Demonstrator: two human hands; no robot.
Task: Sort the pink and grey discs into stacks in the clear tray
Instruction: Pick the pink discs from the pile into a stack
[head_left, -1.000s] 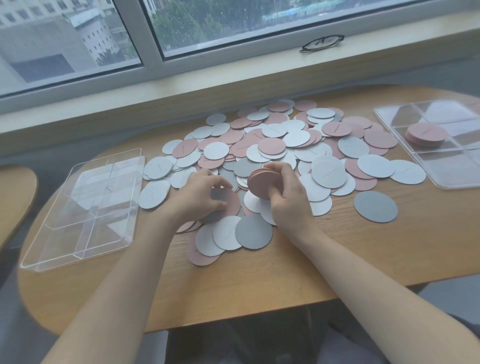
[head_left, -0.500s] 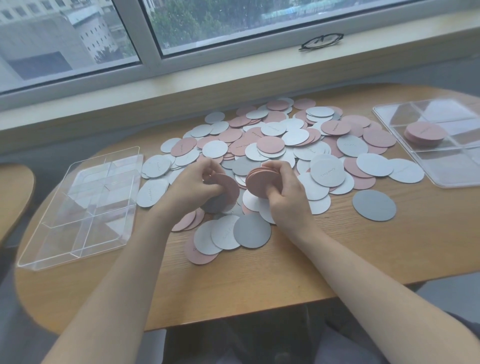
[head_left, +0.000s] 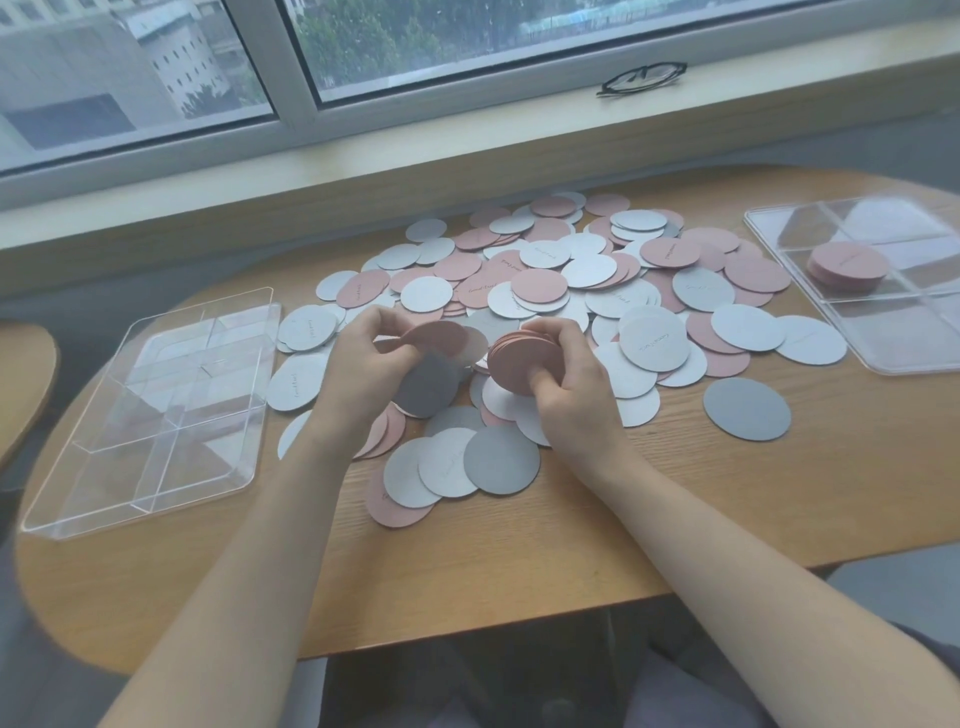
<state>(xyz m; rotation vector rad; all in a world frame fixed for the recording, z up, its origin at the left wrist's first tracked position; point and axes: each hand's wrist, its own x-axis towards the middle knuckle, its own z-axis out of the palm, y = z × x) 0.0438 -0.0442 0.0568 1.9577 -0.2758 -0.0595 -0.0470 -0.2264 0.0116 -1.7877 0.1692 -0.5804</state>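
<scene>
A wide heap of pink and grey discs covers the middle of the wooden table. My right hand grips a stack of pink discs just above the heap. My left hand pinches a single pink disc, lifted and tilted toward that stack, with a dark grey disc under its fingers. A clear tray with dividers stands at the left. Another clear tray at the right holds a short stack of pink discs.
A lone dark grey disc lies apart at the right of the heap. Black glasses rest on the window sill. Bare wood runs along the table's near edge. Part of a second table shows at the far left.
My left hand has lifted a pink disc out of the heap and brought it up toward the stack in my right hand. The right hand has hardly moved.
</scene>
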